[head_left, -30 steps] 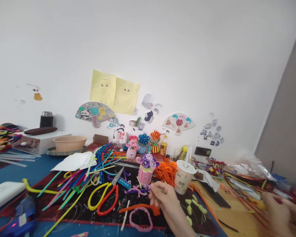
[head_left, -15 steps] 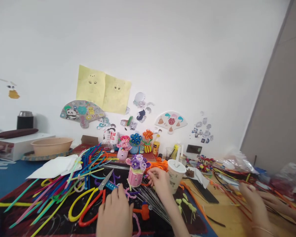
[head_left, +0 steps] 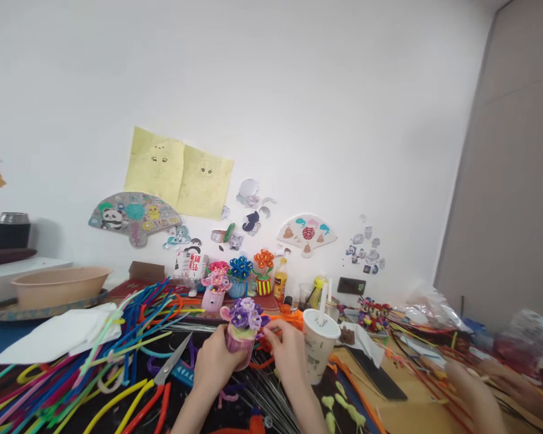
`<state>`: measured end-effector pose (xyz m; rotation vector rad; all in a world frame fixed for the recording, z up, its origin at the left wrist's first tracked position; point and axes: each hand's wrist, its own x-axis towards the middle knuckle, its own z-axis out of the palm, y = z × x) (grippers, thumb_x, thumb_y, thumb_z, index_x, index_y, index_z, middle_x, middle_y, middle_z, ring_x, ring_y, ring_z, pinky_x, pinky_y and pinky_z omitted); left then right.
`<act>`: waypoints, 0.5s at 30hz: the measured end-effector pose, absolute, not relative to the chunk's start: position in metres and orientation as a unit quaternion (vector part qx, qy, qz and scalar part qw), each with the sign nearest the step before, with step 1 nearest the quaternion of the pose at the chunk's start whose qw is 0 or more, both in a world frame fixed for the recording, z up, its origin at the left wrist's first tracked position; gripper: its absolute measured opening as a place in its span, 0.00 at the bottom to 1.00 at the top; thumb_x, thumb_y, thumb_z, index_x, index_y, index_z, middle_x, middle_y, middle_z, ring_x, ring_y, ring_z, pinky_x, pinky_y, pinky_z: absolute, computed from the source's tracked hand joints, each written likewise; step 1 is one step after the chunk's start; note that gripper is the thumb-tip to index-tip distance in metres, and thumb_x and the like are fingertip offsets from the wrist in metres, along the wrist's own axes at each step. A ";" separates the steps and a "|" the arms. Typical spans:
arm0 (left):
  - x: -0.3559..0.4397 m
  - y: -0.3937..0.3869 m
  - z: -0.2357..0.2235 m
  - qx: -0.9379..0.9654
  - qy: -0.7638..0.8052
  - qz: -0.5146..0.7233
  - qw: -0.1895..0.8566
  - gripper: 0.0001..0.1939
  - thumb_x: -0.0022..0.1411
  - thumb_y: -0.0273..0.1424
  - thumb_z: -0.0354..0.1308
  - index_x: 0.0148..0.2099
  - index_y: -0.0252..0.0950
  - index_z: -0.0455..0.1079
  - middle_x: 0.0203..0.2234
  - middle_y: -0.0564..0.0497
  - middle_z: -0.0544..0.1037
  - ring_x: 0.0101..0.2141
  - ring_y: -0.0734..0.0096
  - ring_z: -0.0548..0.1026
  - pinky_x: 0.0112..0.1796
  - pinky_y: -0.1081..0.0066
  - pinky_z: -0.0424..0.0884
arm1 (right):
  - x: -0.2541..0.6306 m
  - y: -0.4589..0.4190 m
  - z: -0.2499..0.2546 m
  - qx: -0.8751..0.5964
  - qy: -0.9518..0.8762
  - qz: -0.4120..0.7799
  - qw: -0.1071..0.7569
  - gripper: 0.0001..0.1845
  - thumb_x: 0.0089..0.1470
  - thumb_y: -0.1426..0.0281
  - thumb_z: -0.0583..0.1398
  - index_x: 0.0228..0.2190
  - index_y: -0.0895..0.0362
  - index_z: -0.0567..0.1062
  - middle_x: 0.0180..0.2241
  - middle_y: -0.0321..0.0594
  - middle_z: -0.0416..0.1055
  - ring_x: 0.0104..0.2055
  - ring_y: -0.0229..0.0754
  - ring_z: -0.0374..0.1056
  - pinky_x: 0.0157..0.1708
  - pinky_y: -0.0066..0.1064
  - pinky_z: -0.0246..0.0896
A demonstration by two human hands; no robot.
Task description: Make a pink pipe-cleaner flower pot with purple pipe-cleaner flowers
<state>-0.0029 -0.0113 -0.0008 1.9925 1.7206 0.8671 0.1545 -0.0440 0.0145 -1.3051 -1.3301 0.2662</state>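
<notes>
A pink pot [head_left: 241, 348] holds a bunch of purple and lilac pipe-cleaner flowers [head_left: 247, 313]; a round pink ear sticks out at its left. My left hand [head_left: 219, 355] is closed round the pot's left side, with the thumb across its front. At the pot's right, my right hand [head_left: 286, 345] has thumb and forefinger pinched on a small purple pipe-cleaner flower [head_left: 263, 322], mostly hidden by the fingertips. I cannot tell whether it is joined to the bunch. Scissors [head_left: 172, 360] with yellow and red handles lie left of my left hand.
Many coloured pipe cleaners [head_left: 95, 355] spread at the left. A lidded paper cup [head_left: 319, 349] with a straw stands close to my right hand. Pink, blue [head_left: 241, 271] and orange potted flowers stand behind. Another person's blurred hands [head_left: 475, 392] are at the right.
My left hand has moved from the mat up to the pot and gripped it. My right hand stays at the pot's right side. The view has shifted a little to the right.
</notes>
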 end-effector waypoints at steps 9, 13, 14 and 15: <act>0.000 -0.024 0.011 0.703 0.569 0.373 0.205 0.24 0.48 0.38 0.58 0.48 0.37 0.65 0.41 0.47 0.76 0.42 0.64 0.74 0.37 0.73 0.64 | 0.154 -0.045 0.019 -0.545 -0.565 0.043 0.618 0.06 0.47 0.68 0.61 0.21 0.53 0.75 0.26 0.41 0.71 0.29 0.47 0.64 0.33 0.34 0.52; 0.001 -0.026 0.011 0.705 0.558 0.387 0.205 0.25 0.48 0.38 0.58 0.49 0.36 0.65 0.42 0.46 0.76 0.43 0.63 0.73 0.38 0.73 0.64 | 0.153 -0.046 0.019 -0.530 -0.567 0.050 0.629 0.05 0.46 0.71 0.60 0.21 0.53 0.75 0.26 0.41 0.70 0.29 0.46 0.63 0.33 0.33 0.52; 0.001 -0.026 0.011 0.705 0.556 0.389 0.205 0.25 0.48 0.38 0.58 0.49 0.36 0.65 0.42 0.46 0.76 0.43 0.63 0.73 0.39 0.73 0.64 | 0.152 -0.047 0.020 -0.531 -0.569 0.047 0.627 0.05 0.46 0.71 0.60 0.21 0.53 0.75 0.26 0.41 0.70 0.29 0.46 0.63 0.33 0.33 0.52; 0.001 -0.026 0.010 0.706 0.554 0.390 0.205 0.25 0.48 0.38 0.58 0.49 0.36 0.65 0.43 0.46 0.76 0.43 0.63 0.73 0.39 0.73 0.64 | 0.152 -0.047 0.021 -0.535 -0.571 0.041 0.621 0.05 0.46 0.72 0.60 0.21 0.54 0.75 0.26 0.40 0.70 0.29 0.46 0.63 0.32 0.32 0.52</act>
